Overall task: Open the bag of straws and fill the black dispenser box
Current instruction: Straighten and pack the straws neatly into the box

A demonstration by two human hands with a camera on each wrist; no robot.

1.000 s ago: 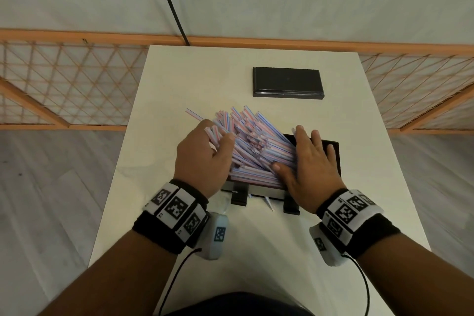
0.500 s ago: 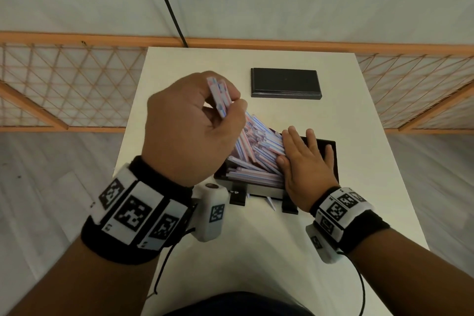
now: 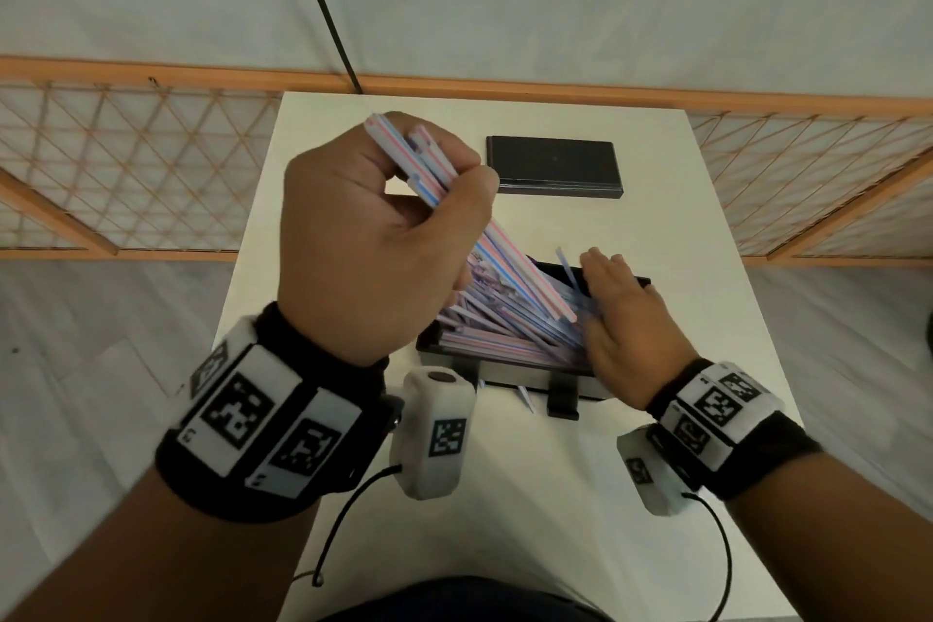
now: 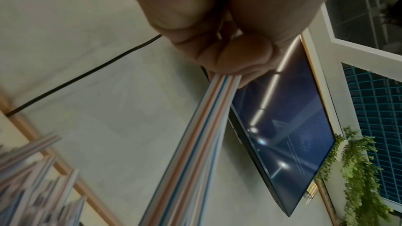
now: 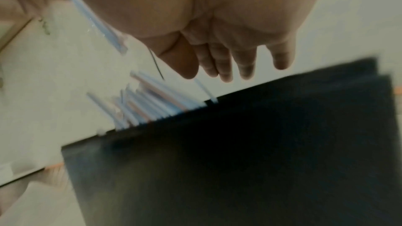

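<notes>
Pink-and-blue striped plastic straws (image 3: 497, 318) heaped askew in black dispenser box (image 3: 618, 280), frame centre. Left hand (image 3: 373, 237) pinched raised bundle; right hand (image 3: 623, 328), fingers straight, braced heap. Filling step; next likely needs bundle laid lengthwise.

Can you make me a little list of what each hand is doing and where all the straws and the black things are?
left hand: raised above the table, grips a bundle of striped straws, tilted down toward the box
right hand: fingers straight, at the right end of the straw pile
straw pile: heaped unevenly in the box, many ends sticking up over the rim
black dispenser box: open, near the person
black lid: flat at the table's far side, apart from the box
table: white
bag: not in view
</notes>
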